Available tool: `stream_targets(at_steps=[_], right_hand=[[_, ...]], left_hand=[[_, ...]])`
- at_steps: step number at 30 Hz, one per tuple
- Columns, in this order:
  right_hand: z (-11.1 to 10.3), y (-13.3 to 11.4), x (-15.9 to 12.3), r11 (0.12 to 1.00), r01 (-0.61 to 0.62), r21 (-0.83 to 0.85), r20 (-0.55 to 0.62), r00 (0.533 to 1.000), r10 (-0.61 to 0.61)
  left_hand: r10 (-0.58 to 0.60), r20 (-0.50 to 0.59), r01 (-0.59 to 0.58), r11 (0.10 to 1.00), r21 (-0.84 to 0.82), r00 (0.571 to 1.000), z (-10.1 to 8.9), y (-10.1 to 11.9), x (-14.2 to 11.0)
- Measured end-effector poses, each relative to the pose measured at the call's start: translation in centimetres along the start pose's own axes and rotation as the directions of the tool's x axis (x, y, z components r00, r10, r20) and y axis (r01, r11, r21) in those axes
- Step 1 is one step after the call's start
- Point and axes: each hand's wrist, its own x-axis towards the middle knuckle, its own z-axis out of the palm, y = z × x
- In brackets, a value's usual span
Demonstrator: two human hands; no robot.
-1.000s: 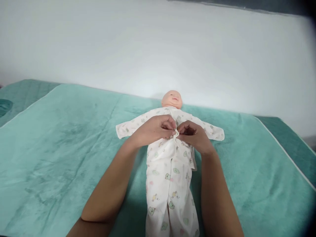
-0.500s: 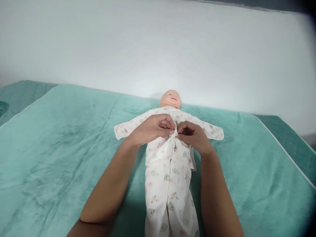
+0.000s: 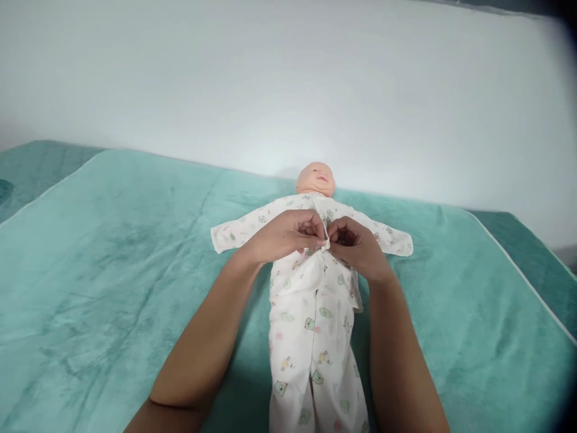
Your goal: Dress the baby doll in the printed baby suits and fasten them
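A baby doll (image 3: pixel 317 179) lies on its back, head away from me. It wears a white printed shirt (image 3: pixel 297 275) and matching pants (image 3: pixel 293 340); the sleeves spread out to both sides. Over its chest, my left hand (image 3: pixel 297 233) pinches the left side of the shirt's front opening between thumb and fingers. My right hand (image 3: pixel 354 243) pinches the opposite edge, close against the left fingertips. Between the two hands the cloth is lifted a little. Any fastener under my fingertips is too small to make out.
A green plush blanket (image 3: pixel 112 258) with a pale edge lies under the doll. Darker green cloth (image 3: pixel 527 246) shows at the right and left sides. A white wall (image 3: pixel 270 78) rises just behind the doll's head.
The view has shifted slightly, so doll and hands appear a little further right. Both hands keep their pinch on the shirt front with hardly any other movement.
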Motion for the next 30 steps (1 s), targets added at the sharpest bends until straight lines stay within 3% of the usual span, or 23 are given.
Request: stream_targets(at_steps=[7, 16, 30], right_hand=[[0.06, 0.1, 0.01, 0.999, -0.023, 0.022, 0.017, 1.0, 0.023], [0.06, 0.17, 0.04, 1.0, -0.006, 0.025, 0.037, 0.999, 0.005], [0.25, 0.23, 0.13, 0.998, 0.012, 0.068, 0.023, 1.0, -0.014]], left_hand=[[-0.011, -0.012, 0.011, 1.0, 0.013, 1.0, 0.26, 0.46, -0.24], [-0.021, -0.008, 0.022, 0.987, 0.16, 1.0, 0.13, 0.48, -0.18], [0.006, 0.051, -0.014, 0.987, 0.158, 0.999, -0.18, 0.42, -0.09]])
